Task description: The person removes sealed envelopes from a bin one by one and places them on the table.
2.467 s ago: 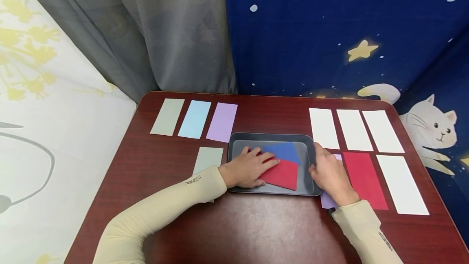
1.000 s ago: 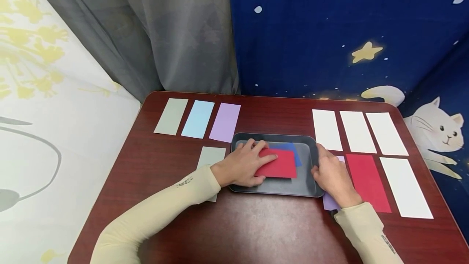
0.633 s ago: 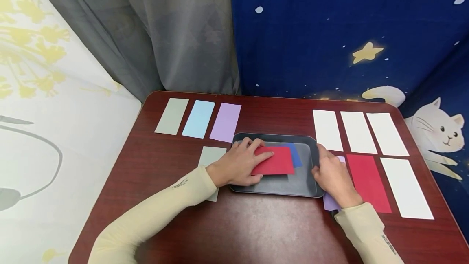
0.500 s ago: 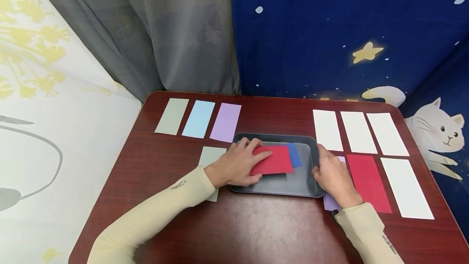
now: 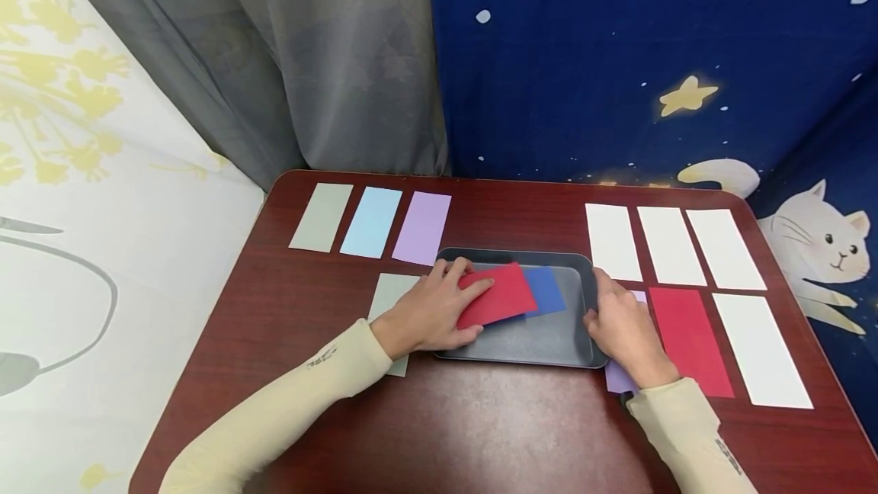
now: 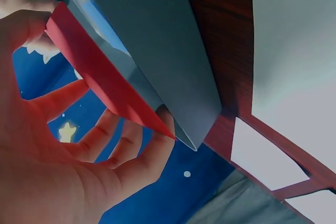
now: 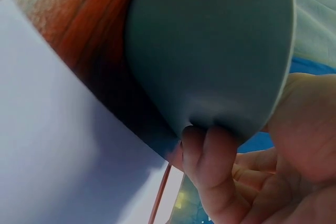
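Observation:
A dark grey baking tray (image 5: 531, 353) stands at the middle of the table. My left hand (image 5: 428, 319) holds a red paper card (image 5: 501, 294) inside it, thumb at one end and fingers along the far edge, as the left wrist view shows with the tilted red card (image 6: 105, 72). Flat on the tray's bottom lies a blue paper card (image 5: 547, 292), partly covered by the red one. At the tray's right end my right hand (image 5: 626, 334) grips the rim; the right wrist view has its fingertips (image 7: 218, 153) pressed against the tray's outer wall (image 7: 210, 40).
Left of the tray lie grey (image 5: 322, 218), light blue (image 5: 371, 222) and purple (image 5: 422, 228) cards, plus another grey card (image 5: 391, 294) partly under the left arm. To the right are several white cards (image 5: 761, 349), a red card (image 5: 689, 341) and a half-hidden purple card (image 5: 620, 380).
My left hand has drawn the red card leftward and tilted it, baring more of the blue card. The right hand has stayed on the tray's rim.

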Motion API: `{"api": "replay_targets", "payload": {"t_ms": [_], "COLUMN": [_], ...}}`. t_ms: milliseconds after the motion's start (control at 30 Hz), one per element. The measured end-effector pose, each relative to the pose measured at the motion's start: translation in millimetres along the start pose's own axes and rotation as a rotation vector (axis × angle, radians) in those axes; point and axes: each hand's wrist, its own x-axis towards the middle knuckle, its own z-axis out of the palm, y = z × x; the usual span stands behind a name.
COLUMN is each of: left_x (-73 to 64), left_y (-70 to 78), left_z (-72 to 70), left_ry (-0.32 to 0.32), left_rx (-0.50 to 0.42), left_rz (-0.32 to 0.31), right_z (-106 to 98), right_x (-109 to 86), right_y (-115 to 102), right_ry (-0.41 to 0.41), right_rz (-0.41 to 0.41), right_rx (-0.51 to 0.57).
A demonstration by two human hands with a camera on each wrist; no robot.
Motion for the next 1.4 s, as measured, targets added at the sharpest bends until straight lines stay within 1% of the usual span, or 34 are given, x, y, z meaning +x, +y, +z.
{"api": "replay_targets", "payload": {"t_ms": [133, 333, 567, 800, 900, 1067, 1200, 1400], "left_x": [-5.0, -10.5, -18.6, -32.5, -38.0, -47.7, -57.1, -69.5], "left_y": [-1.3, -3.9, -9.1, -14.3, -16.5, -20.0, -23.3, -28.1], "left_z": [-2.2, -5.3, -2.0, 1.0, 1.7, 3.8, 7.6, 13.5], "left_ry": [0.016, 0.014, 0.037, 0.036, 0.041, 0.058, 0.076, 0.092], "left_rx": [-0.013, -0.035, -0.065, -0.136, -0.153, -0.146, -0.133, -0.162], "left_rz": [-0.015, -0.048, -0.087, -0.175, -0.207, -0.250, -0.299, -0.371], "right_z": [0.1, 0.4, 1.0, 1.1, 1.0, 1.1, 1.3, 1.5], "right_x": [0.6, 0.4, 0.2, -0.1, -0.2, -0.7, -0.9, -0.7], "right_y": [0.1, 0.4, 0.4, 1.2, 1.3, 1.1, 0.9, 1.4], "right_ry": [0.001, 0.007, 0.010, 0.013, 0.014, 0.008, 0.013, 0.034], "right_rz": [-0.005, -0.006, -0.008, -0.013, -0.014, -0.010, -0.012, -0.022], "right_rx": [0.001, 0.000, -0.005, -0.016, -0.017, -0.011, -0.008, -0.011]}}
